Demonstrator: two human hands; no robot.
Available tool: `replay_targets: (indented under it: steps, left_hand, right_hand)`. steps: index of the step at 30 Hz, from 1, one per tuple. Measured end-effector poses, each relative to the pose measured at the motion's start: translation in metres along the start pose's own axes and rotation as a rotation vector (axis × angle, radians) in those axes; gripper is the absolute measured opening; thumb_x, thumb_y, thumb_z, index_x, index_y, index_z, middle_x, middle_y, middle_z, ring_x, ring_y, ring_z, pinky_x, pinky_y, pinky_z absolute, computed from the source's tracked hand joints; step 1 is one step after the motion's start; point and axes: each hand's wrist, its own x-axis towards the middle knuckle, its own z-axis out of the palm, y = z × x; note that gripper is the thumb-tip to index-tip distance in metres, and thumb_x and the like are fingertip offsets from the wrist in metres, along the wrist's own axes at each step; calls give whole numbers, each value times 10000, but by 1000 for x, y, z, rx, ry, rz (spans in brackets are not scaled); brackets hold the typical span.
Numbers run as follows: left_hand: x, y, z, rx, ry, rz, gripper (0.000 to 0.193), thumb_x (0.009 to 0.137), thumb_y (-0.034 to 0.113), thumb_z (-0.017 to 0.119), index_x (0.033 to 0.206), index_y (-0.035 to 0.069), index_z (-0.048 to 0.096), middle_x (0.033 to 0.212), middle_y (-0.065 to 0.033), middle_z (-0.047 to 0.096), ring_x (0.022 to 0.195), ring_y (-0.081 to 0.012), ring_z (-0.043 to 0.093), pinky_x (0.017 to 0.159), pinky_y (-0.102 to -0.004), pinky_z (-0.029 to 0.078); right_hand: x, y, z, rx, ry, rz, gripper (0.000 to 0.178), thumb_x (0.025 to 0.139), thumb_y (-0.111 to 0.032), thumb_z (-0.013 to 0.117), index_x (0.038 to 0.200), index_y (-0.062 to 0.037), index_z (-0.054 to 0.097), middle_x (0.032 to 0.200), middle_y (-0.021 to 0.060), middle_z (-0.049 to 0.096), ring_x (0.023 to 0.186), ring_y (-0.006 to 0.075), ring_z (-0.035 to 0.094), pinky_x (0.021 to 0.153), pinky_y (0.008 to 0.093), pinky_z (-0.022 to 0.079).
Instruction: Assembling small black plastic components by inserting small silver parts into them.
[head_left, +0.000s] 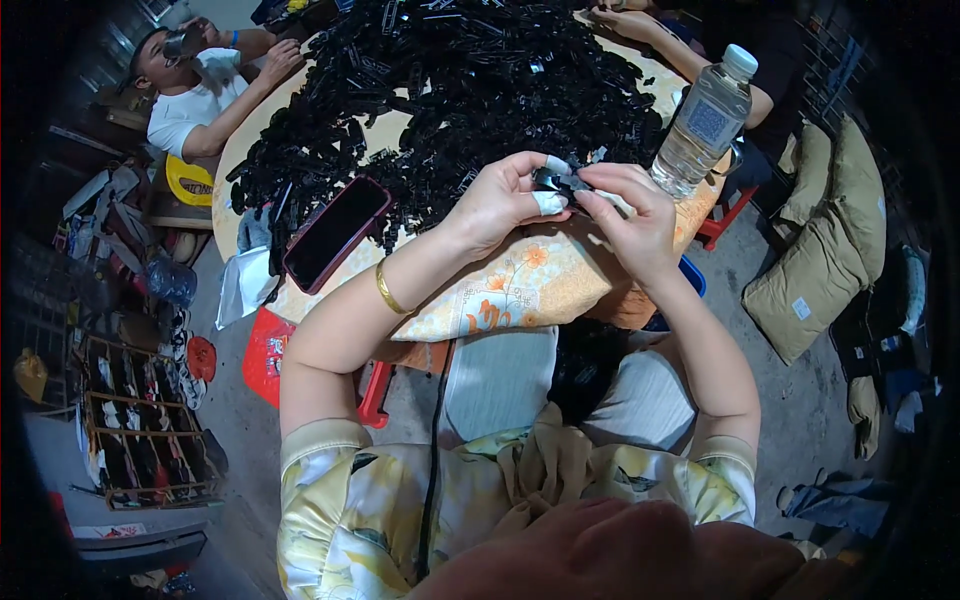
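Above the near edge of the table, my two hands meet around a small black plastic part (558, 182). My left hand (492, 208) pinches it between thumb and fingertips, both wrapped in white tape. From the other side my right hand (636, 220) grips the same part with thumb and forefinger. The part's exact kind is too small to make out. Just beyond my hands spreads a big heap of similar black plastic pieces (460, 90).
A dark phone (338, 232) lies left of my hands on the patterned tablecloth (500, 300). A clear bottle with a white cap (700, 125) stands at the right. Two people sit around the table. Tan sacks (815, 270) lie on the right floor; a shoe rack (150, 425) is left.
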Motion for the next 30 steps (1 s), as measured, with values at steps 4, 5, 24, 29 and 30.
replay_targets:
  steps: [4,5,24,29,30]
  left_hand:
    - [0,1,-1,33,25,31,316,805,-60,580,1103,-8,490,950,-109,618,846,-167,635,771,-259,538]
    - [0,2,-2,41,36,46,346,799,-72,587,1123,-10,483,977,-124,614,882,-182,634,800,-273,541]
    - [-4,13,-9,32,-143,-280,223,929,137,444,1030,-45,524,810,-125,617,544,-138,600,467,-227,507]
    - [-9,22,-6,103,-233,-335,259,882,115,534,1090,-40,525,886,-134,636,713,-154,650,619,-220,550]
    - [-9,21,-8,102,-231,-335,259,882,115,534,1090,-40,525,886,-134,636,713,-154,650,619,-220,550]
  right_hand:
    - [2,-6,-2,-133,5,-137,153,712,-2,673,865,1,668,899,111,655,843,223,613,733,298,478]
    - [3,-8,-2,-133,3,-137,153,712,-2,673,865,1,668,899,111,655,843,223,613,733,298,478]
    - [7,-20,-15,-241,-175,-426,253,662,-51,681,912,-55,641,931,65,639,915,296,568,788,382,463]
    - [3,-12,-15,-306,-207,-456,261,659,-60,688,915,-52,634,926,62,638,898,291,576,763,370,480]
    - [3,-11,-15,-321,-217,-455,263,658,-58,692,914,-48,632,925,62,639,889,287,580,754,362,485]
